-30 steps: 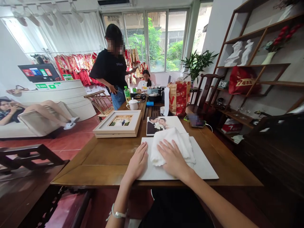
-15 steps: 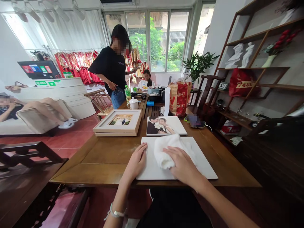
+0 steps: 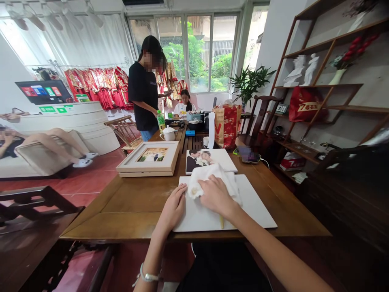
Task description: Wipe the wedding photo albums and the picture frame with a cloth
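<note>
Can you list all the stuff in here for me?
Table: 1, brown, middle
Board: 1, white, table's near side
Cloth: 1, white, on board
Strip: 1, yellowish, board's near edge
Photo: 1, mixed colours, beyond board
Phone-like thing: 1, colour blurred, right of photo
Frame: at least 1, cream, left of photo
Cup: 1, white, beyond frame
Bottle: 1, green, beyond cup
Paper bag: 1, red and tan, table's far right
Plant: 1, green, by the window
Statues: 2, white, on shelf
Clothes: several, red and gold, back left
Screen: 1, dark, on counter
People: 3, dark or white tops, background
Left hand: 1, bare, board's left edge
Right hand: 1, bare, on cloth
</note>
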The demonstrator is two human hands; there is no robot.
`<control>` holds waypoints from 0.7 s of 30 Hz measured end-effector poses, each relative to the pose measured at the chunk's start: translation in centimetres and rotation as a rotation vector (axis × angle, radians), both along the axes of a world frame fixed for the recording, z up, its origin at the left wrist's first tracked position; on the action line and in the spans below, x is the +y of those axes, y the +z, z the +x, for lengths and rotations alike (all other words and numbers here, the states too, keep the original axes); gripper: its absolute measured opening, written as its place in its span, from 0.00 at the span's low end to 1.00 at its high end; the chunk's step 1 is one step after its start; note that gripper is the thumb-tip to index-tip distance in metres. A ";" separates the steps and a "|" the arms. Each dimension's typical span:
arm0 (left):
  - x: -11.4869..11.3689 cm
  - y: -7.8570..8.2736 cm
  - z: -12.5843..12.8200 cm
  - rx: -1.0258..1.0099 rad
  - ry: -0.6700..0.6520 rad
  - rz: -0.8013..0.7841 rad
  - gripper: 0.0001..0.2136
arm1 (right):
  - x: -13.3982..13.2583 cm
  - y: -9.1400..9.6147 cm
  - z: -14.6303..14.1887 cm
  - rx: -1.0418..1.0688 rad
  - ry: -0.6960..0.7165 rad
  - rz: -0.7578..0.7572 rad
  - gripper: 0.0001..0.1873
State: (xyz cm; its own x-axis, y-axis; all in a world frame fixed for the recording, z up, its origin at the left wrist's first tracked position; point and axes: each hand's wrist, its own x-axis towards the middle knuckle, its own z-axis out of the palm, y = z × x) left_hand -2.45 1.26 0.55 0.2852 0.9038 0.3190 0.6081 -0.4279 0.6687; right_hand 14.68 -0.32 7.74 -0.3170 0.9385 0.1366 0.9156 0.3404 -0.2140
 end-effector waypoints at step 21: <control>-0.3 -0.2 0.0 0.104 -0.005 -0.033 0.21 | -9.8 -4.0 9.3 -0.002 -0.054 0.160 0.39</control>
State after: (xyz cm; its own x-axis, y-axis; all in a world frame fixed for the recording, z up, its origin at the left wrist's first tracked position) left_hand -2.44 0.96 0.37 0.3193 0.9120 0.2575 0.6730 -0.4095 0.6159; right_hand 24.00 -10.13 3.76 -0.2675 0.9204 0.2853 0.9338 0.3206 -0.1588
